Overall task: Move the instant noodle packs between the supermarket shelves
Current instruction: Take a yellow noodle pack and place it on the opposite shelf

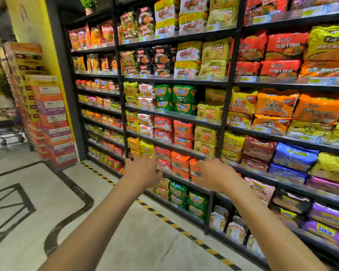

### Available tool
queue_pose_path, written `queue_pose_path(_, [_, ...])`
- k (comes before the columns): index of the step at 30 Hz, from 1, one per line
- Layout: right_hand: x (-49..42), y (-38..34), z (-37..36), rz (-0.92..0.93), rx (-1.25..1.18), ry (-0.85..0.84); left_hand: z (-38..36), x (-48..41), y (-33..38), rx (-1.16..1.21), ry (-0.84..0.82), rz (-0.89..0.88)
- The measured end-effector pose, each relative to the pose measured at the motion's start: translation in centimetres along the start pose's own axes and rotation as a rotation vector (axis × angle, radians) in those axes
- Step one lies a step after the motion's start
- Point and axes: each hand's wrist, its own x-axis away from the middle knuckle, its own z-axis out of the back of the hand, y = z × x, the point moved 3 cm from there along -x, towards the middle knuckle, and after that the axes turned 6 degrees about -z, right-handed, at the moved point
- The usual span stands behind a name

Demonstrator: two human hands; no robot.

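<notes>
Tall black shelves (176, 80) hold many instant noodle packs in yellow, red, orange, green and purple. Both my arms reach toward the second shelf from the bottom of the middle bay. My left hand (143, 170) hovers with fingers spread in front of red packs (163, 153) and holds nothing. My right hand (216, 174) is spread just in front of a stack of orange packs (180, 162), fingertips at the rightmost orange pack (194, 168). I cannot tell whether they touch it. Green packs (197, 201) lie on the shelf below.
A yellow-black hazard stripe (164, 218) runs along the floor at the shelf base. Stacked cartons (51, 118) stand against a yellow pillar at the left end. A shopping trolley (5, 126) stands far left. Open tiled floor lies to my left.
</notes>
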Motion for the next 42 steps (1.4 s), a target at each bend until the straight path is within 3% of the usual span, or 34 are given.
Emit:
queue_pose_path(23, [-36.0,-11.3,-1.0,0.151,-0.012,-0.015,-4.9,-27.8,-20.9,0.044,-0.011,0.160])
queue_pose_path(42, [-62.8,-29.8,-1.0,0.074,-0.048,-0.003,-6.2,-49.9,-46.4,0.169,-0.007,0.034])
